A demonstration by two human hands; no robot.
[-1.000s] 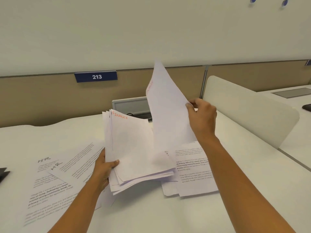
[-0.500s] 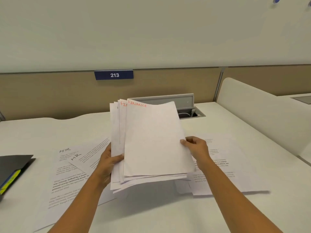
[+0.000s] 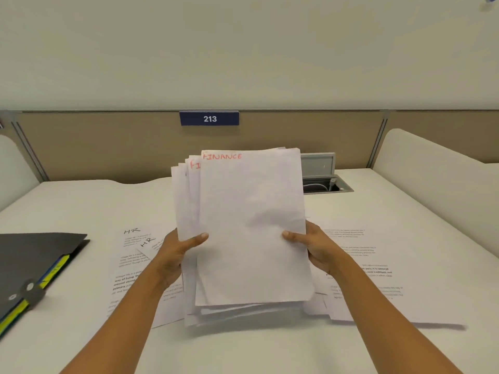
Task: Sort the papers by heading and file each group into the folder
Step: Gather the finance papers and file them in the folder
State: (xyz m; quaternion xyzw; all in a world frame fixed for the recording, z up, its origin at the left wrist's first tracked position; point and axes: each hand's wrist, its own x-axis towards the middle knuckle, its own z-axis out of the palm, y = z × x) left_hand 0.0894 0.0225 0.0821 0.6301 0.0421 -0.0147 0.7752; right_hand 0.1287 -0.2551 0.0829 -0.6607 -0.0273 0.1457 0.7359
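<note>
Head view. The left hand (image 3: 175, 255) and right hand (image 3: 318, 249) grip the FINANCE stack (image 3: 251, 225) by its side edges, holding it raised and tilted above the desk (image 3: 243, 352). Each thumb lies across the top sheet; the other fingers curl behind, hidden by paper. Sheets fan out at upper left. The top sheet is headed "FINANCE" in red, w/ a second red heading partly showing behind. HR sheets (image 3: 135, 255) lie flat beneath the left forearm, other printed sheets (image 3: 378, 279) beneath the right. A dark folder (image 3: 35, 260) w/ yellow and blue tabs rests at far left, apart from the stack.
</note>
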